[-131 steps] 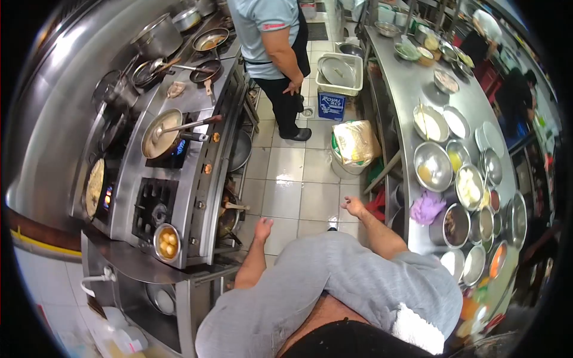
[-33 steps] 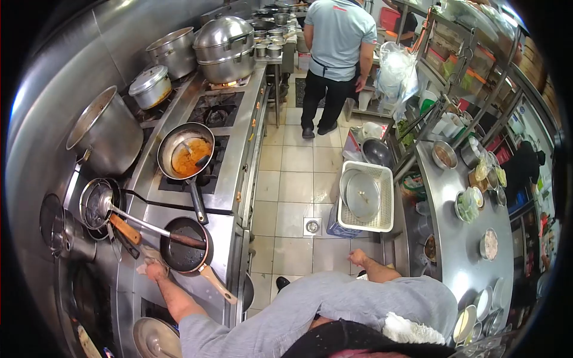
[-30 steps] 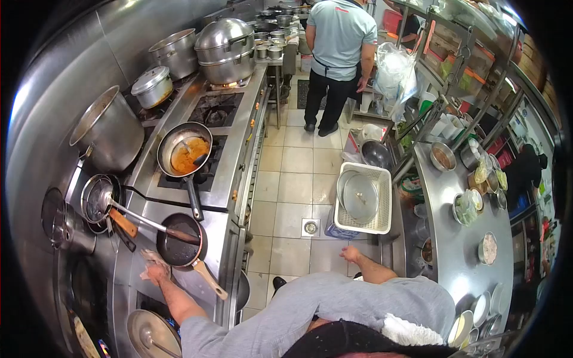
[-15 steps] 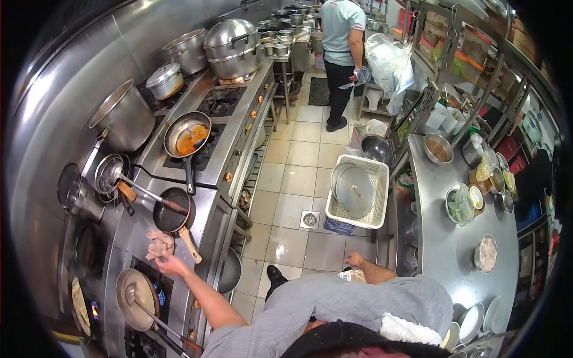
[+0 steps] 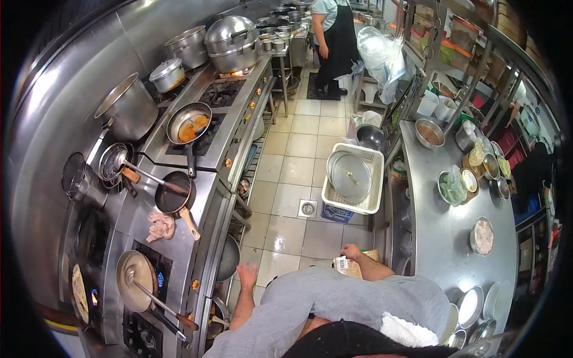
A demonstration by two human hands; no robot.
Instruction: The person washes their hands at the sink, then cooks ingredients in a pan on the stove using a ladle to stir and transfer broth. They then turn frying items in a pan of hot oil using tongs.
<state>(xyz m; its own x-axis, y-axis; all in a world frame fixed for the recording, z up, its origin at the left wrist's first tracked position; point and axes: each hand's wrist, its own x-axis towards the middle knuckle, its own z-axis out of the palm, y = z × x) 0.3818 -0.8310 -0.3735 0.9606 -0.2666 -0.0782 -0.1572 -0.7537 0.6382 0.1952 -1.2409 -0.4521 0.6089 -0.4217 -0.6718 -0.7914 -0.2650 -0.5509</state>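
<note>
Hovering beside the stove (image 5: 138, 222), the left hand (image 5: 246, 275) splays empty fingers (right hand (image 5: 351, 252): cannot tell).

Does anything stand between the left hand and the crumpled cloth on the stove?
Only the stove's front edge lies between the left hand and the cloth; the wooden handle sits just beside that line.

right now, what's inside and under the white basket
Inside the white basket, round metal discs overlap. Under it, part of a blue box shows. The basket's floor beneath the discs and the box's top are covered.
</note>
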